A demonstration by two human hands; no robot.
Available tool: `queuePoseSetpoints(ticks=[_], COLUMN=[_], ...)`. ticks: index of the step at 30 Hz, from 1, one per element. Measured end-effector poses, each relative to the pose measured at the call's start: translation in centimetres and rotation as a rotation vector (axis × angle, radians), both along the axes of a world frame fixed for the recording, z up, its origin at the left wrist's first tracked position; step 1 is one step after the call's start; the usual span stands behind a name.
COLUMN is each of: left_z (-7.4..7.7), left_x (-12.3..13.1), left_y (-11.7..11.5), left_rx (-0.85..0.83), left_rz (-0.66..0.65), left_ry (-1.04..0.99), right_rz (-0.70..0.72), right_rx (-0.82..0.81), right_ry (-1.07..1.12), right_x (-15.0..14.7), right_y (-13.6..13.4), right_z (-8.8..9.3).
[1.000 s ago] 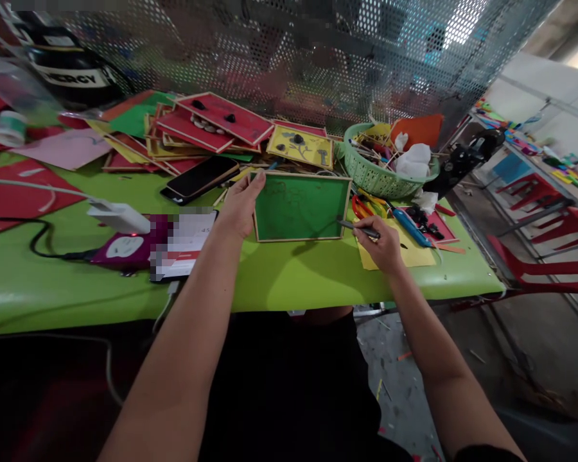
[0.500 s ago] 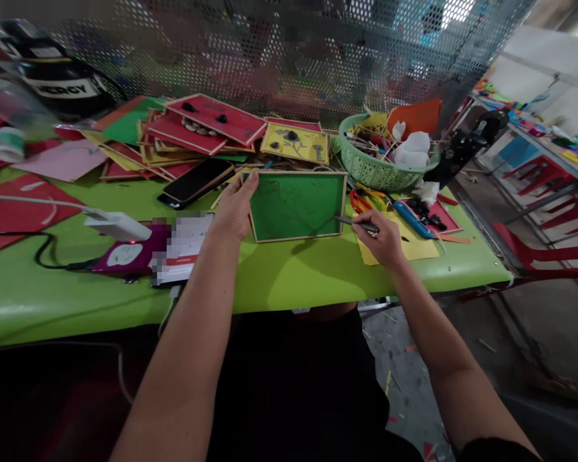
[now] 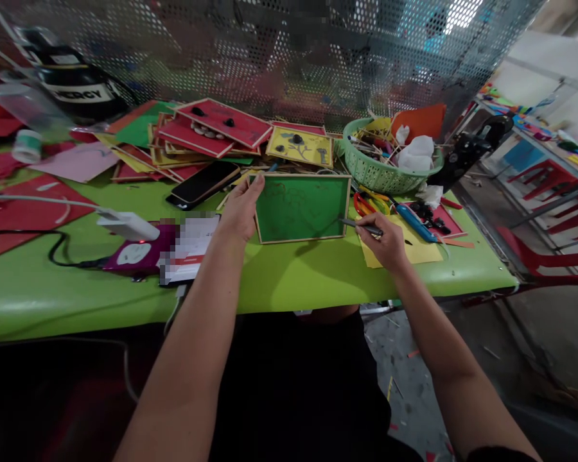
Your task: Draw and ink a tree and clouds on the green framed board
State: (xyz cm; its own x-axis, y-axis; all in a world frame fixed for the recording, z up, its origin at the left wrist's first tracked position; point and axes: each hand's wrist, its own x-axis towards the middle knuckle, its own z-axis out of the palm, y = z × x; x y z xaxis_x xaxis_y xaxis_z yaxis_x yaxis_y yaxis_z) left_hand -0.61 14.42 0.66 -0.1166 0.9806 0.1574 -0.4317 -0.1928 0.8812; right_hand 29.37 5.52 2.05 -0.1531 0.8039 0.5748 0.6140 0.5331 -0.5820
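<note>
A green panel with a thin wooden frame (image 3: 302, 208) is tilted up above the table, its face toward me and faint lines drawn on it. My left hand (image 3: 243, 205) grips its left edge, thumb on the front at the upper corner. In my right hand (image 3: 385, 240) is a dark pen (image 3: 363, 226), pinched between the fingers. The pen's tip is at the right part of the panel; whether it touches the surface I cannot tell. Under my right hand lies a yellow sheet (image 3: 424, 253).
Framed red panels (image 3: 231, 122) and a yellow one (image 3: 299, 146) are piled behind. A green basket (image 3: 368, 168) of supplies stands back right, near scissors (image 3: 366, 202) and a blue cutter (image 3: 415, 222). Left are a phone (image 3: 205, 183) and a purple power block (image 3: 142, 256).
The whole view has shifted slightly, with everything sitting a little further right. My hands, the green panel and the pen keep nearly the same positions relative to each other.
</note>
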Motion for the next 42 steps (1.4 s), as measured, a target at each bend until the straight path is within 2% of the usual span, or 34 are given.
queuePoseSetpoints(ticks=[42], left_z=[0.01], left_x=[-0.01], left_y=[0.19], left_rx=[-0.005], left_rz=[-0.008], left_ry=[-0.027], right_rz=[0.020], right_rx=[0.012], right_ry=[0.022], right_x=[-0.06], right_y=[-0.03], right_z=[0.14])
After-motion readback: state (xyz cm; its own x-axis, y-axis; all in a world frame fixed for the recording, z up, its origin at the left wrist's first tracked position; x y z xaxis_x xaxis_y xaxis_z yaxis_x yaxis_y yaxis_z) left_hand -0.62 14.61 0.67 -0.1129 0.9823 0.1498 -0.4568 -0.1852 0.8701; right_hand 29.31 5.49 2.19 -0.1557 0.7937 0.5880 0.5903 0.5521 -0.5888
